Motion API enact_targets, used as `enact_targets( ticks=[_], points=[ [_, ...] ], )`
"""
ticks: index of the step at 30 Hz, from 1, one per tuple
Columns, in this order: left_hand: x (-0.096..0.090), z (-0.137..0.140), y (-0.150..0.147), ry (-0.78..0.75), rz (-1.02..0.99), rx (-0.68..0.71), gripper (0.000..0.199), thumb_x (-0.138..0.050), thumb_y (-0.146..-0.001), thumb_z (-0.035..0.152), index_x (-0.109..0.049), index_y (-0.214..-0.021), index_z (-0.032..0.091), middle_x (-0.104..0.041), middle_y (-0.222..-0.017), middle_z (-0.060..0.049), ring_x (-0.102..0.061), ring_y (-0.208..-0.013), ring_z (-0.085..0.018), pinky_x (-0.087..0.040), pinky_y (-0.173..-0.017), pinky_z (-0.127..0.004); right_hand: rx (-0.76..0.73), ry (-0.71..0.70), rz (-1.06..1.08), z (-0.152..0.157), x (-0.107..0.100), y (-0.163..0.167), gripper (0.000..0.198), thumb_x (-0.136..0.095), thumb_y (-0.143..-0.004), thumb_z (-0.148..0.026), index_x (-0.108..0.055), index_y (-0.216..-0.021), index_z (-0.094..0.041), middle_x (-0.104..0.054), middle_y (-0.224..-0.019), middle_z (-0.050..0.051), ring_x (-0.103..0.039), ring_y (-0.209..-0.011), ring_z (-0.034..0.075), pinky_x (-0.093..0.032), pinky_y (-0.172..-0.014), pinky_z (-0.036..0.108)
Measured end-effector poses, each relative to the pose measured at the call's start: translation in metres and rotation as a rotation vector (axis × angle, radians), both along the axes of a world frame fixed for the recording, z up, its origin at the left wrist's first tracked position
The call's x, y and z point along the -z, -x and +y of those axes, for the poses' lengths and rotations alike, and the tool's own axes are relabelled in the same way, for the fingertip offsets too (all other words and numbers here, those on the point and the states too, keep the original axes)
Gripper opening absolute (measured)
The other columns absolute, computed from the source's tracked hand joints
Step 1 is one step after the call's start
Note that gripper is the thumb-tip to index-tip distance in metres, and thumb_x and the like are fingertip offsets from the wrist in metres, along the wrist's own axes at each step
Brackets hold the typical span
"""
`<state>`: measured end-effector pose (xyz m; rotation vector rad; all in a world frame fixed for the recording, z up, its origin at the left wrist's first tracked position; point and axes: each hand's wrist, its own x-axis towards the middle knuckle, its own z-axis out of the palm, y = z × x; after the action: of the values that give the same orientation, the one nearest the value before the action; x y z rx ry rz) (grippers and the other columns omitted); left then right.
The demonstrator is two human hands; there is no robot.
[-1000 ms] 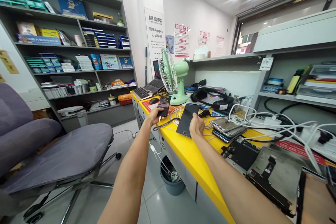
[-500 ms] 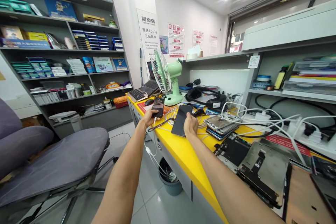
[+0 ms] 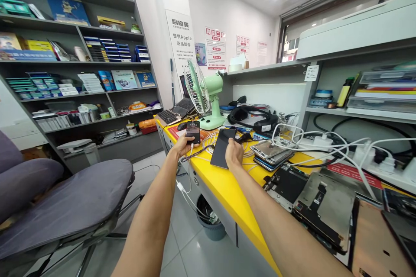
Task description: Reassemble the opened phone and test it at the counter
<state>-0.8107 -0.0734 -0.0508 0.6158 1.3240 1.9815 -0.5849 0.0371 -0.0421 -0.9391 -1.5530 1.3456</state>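
Note:
My left hand (image 3: pixel 183 143) is closed on the lower end of a smartphone (image 3: pixel 193 131), whose lit screen shows a clock. A white charging cable (image 3: pixel 191 150) runs down from the phone's bottom edge. In my right hand (image 3: pixel 234 152) is a dark, larger tablet (image 3: pixel 222 149), gripped at its right edge with the thumb on the front; its screen is black. Both devices are over the yellow desk (image 3: pixel 212 181). A coil of white cable (image 3: pixel 209 140) and a braided cord (image 3: pixel 202 151) lie between and behind them.
A green fan (image 3: pixel 212 95) stands behind my hands, near a laptop (image 3: pixel 185 106) and keyboard (image 3: pixel 168 116). Stacked device parts (image 3: pixel 271 151) and opened tablets (image 3: pixel 325 207) cover the right side. A chair (image 3: pixel 94 199) is at left, a bin (image 3: pixel 211 225) below the desk edge.
The view has shifted slightly. The phone is a little more upright and facing me; both hands keep their hold on the same devices.

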Motion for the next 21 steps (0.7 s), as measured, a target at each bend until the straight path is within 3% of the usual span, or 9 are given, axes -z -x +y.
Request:
enact_targets(
  ticks=[10, 21],
  points=[
    [0.002, 0.005, 0.011, 0.010, -0.080, 0.000, 0.039, -0.061, -0.096, 0.038, -0.058, -0.128, 0.017, -0.062, -0.126, -0.011, -0.064, -0.106, -0.024, -0.057, -0.087, -0.045, -0.004, -0.018, -0.072, 0.000, -0.002, -0.001, 0.027, -0.059, -0.099, -0.035, -0.064, -0.121, -0.020, -0.064, -0.126, 0.009, -0.066, -0.105, 0.022, -0.056, -0.090, 0.043],
    [-0.016, 0.013, 0.009, 0.087, -0.013, -0.001, 0.039, -0.062, -0.095, 0.037, -0.058, -0.128, 0.017, -0.061, -0.127, -0.011, -0.064, -0.107, -0.025, -0.057, -0.088, -0.046, 0.000, -0.050, -0.076, 0.002, 0.000, 0.002, 0.027, -0.059, -0.099, -0.035, -0.064, -0.121, -0.020, -0.064, -0.126, 0.009, -0.066, -0.104, 0.022, -0.057, -0.090, 0.042]
  ],
)
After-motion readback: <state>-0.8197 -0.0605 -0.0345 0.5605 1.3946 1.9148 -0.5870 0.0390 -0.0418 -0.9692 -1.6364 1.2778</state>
